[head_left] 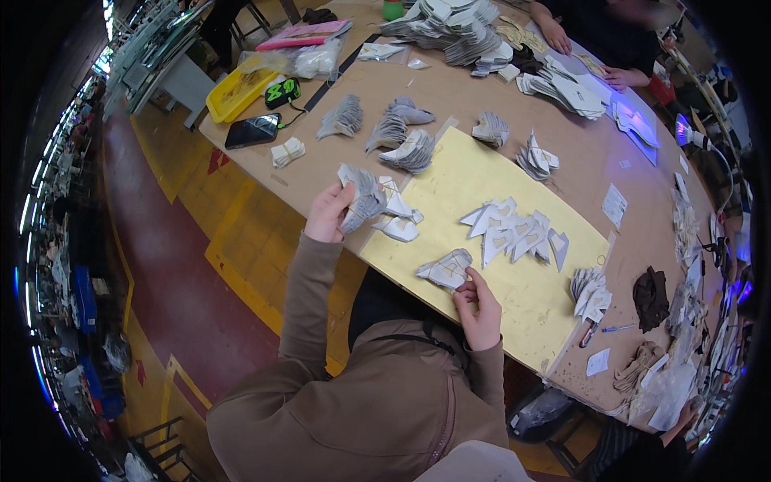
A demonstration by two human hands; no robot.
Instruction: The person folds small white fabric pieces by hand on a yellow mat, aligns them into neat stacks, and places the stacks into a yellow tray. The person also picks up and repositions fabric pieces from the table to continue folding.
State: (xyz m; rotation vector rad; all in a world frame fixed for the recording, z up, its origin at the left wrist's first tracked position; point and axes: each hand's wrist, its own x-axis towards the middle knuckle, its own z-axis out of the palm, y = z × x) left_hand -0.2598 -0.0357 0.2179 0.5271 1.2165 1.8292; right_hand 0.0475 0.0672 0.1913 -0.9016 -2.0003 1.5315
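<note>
My left hand [328, 214] grips a thick bundle of grey-white cut pieces [364, 195], raised at the left edge of the table. Beside that bundle lie more banded white pieces [396, 228]. My right hand [479, 310] pinches a smaller bundle of grey-white pieces [443, 268], tied with a thin band, over the near part of the yellow sheet [490, 320]. Beyond it, curved white pieces with tan patches [518, 231] lie fanned out on the sheet. A fanned stack of white pieces [590, 294] sits at the sheet's right edge.
Several grey stacks [389, 131] stand farther back. At the far left are a phone [253, 131] and a yellow tray [238, 90]. A large pile of white pieces [450, 28] and a co-worker's hands [556, 37] are across the table. Dark cloth [650, 298] and a pen [618, 328] lie right.
</note>
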